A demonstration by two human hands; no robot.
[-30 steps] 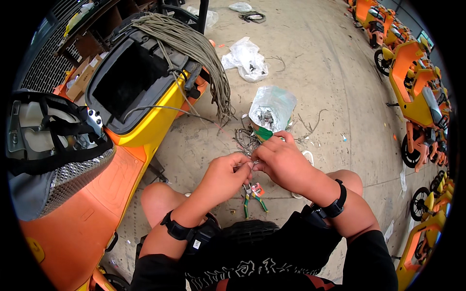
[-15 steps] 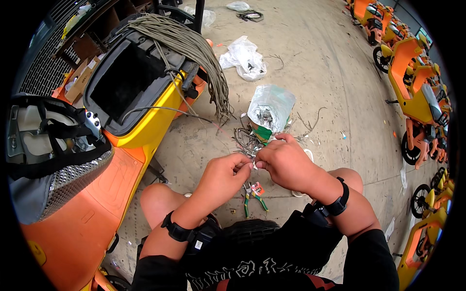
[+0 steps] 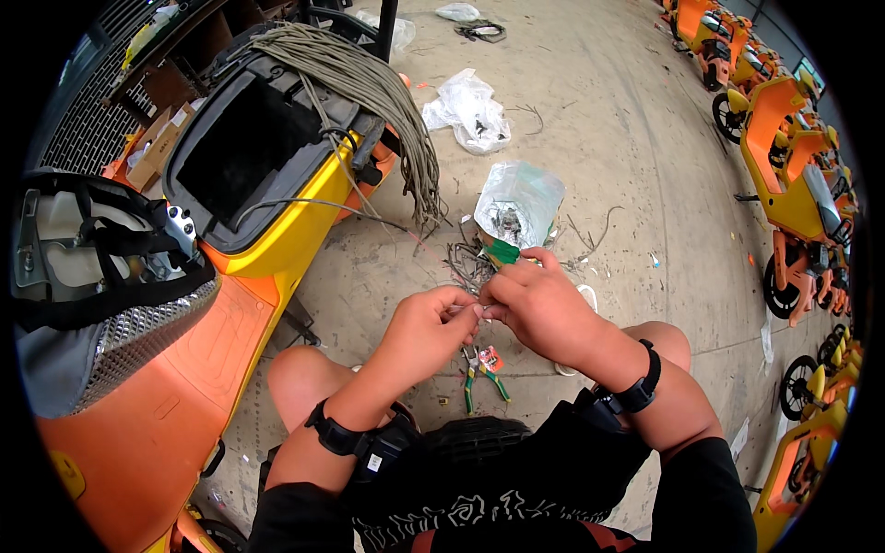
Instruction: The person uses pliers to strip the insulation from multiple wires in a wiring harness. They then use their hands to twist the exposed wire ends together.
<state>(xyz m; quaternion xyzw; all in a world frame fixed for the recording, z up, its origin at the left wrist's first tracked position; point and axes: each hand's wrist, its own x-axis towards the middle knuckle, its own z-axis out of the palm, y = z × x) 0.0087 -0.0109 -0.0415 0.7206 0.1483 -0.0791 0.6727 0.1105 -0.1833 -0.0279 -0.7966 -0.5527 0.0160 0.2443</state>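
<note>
In front of my knees, my left hand (image 3: 430, 324) and my right hand (image 3: 539, 306) meet with fingers pinched together, almost tip to tip. A thin pale wire shows between them; its ends are mostly hidden by the fingers. A grey cable (image 3: 318, 202) runs from the scooter toward my hands, with a fine reddish strand beyond its end. Just below my hands, pliers with green and yellow handles (image 3: 470, 394) lie on the floor beside a small red and white packet (image 3: 490, 358). Grey cable scraps (image 3: 464, 262) are heaped behind my fingers.
At left stands an orange and yellow scooter (image 3: 175, 387) with an open black compartment, draped with a cable bundle (image 3: 369, 78). An open silvery bag (image 3: 525, 189) and a white plastic bag (image 3: 475, 111) sit ahead. Parked scooters (image 3: 784, 166) line the right.
My fingertips have drawn slightly closer together, and my right hand has shifted a little left. The whole view has moved slightly; pliers and bags stay where they lay.
</note>
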